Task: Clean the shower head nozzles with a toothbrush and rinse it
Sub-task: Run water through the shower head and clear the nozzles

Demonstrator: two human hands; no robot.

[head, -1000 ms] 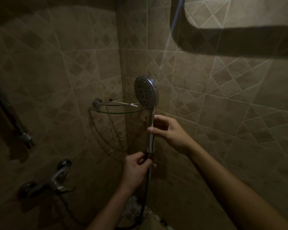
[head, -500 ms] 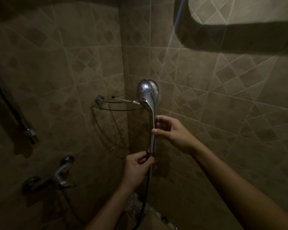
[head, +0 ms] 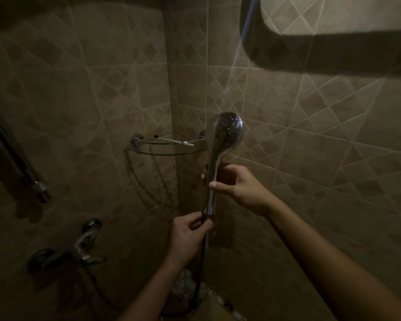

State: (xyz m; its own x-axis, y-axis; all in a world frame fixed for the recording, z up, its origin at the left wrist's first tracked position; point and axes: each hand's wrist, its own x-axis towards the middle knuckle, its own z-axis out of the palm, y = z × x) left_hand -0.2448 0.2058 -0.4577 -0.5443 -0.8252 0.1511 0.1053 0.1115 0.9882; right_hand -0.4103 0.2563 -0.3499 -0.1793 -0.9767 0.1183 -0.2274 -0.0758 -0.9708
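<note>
A chrome shower head (head: 226,133) stands upright in the tiled corner, its wet rounded back turned to me, so the nozzles are hidden. My right hand (head: 239,187) grips the middle of its handle. My left hand (head: 186,236) pinches the handle's lower end where the dark hose (head: 200,272) joins it. A white toothbrush (head: 174,141) with a dark tip lies flat on the glass corner shelf (head: 162,152), just left of the shower head.
A chrome mixer tap (head: 79,245) sits low on the left wall. A metal rail (head: 14,156) runs down the left wall. Tiled walls close in on both sides. Pale pebbles (head: 185,288) show on the floor below the hose.
The shower head has been twisted about its handle: its nozzle face was toward me, now its back faces me. Both hands kept their grip.
</note>
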